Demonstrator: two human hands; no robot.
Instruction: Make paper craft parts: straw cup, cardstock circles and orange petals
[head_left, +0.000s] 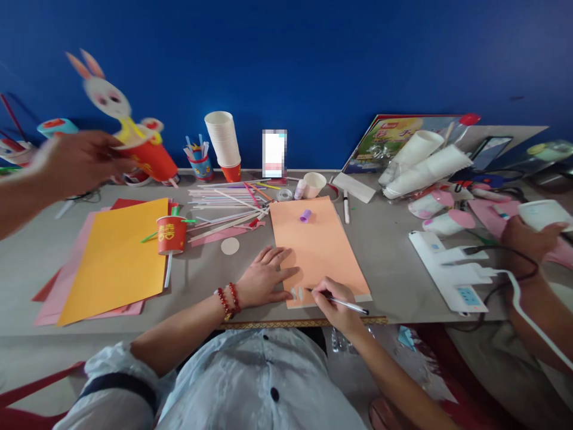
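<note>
My left hand (268,278), with red bead bracelets at the wrist, lies flat with fingers spread over the left edge of a light orange sheet (320,245). In my right hand (338,303) is a pen (356,307), its tip at the lower part of that sheet. Close by the tip are small pale slivers (297,293), too small to make out fully. Farther up the sheet sits a short purple tube-like piece (305,215). A white paper disc (230,246) rests on the table left of the sheet.
At left, another person's hand (80,158) holds a red cup with a rabbit figure (150,156). Another hand (526,245) at right grips a white cup (544,214). Around me are coloured paper (119,263), straws (228,200), stacked cups (222,140) and a power strip (447,272).
</note>
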